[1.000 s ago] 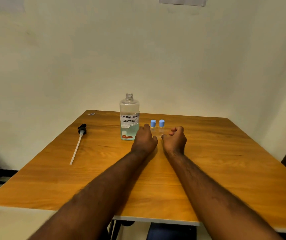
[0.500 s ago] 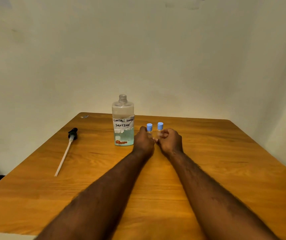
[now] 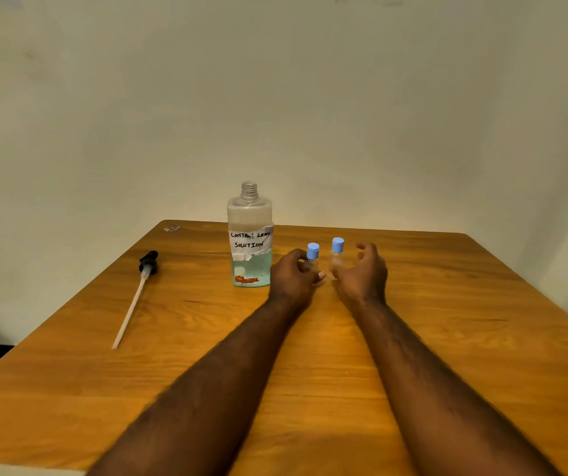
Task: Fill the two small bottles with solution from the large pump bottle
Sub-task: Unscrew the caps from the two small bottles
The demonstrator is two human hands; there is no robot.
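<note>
Bottles first: two small clear ones with blue caps stand upright side by side near the middle of the wooden surface [image 3: 413, 355], both caps on. Left small bottle [image 3: 312, 257] is wrapped by the left hand [image 3: 293, 278], whose fingers [image 3: 298, 261] curl round its body below the cap, thumb tip showing at the lower right of the bottle; the hand looks closed on it, though the bottle's base is hidden behind the hand. Right small bottle [image 3: 337, 255] stands just beside the first, a narrow gap between them. Right hand [image 3: 361, 274] is cupped beside it, palm turned toward the bottle, its fingers [image 3: 365, 250] spread and curved well open; whether the heel of the palm touches the bottle's lower part I cannot tell, as that area is blurred.

Just left of the left hand stands the large bottle [image 3: 250, 238], upright, its threaded neck uncapped, pale blue-green liquid filling roughly the bottom quarter, and a white taped label handwritten "CONTACT LENS SOLUTION". Well apart to the left, the pump head [image 3: 148, 262] lies flat on the surface, black top toward the far edge, with its long pale dip tube [image 3: 128, 314] pointing back toward the near left corner. A plain light wall [image 3: 275, 97] rises behind the surface
</note>
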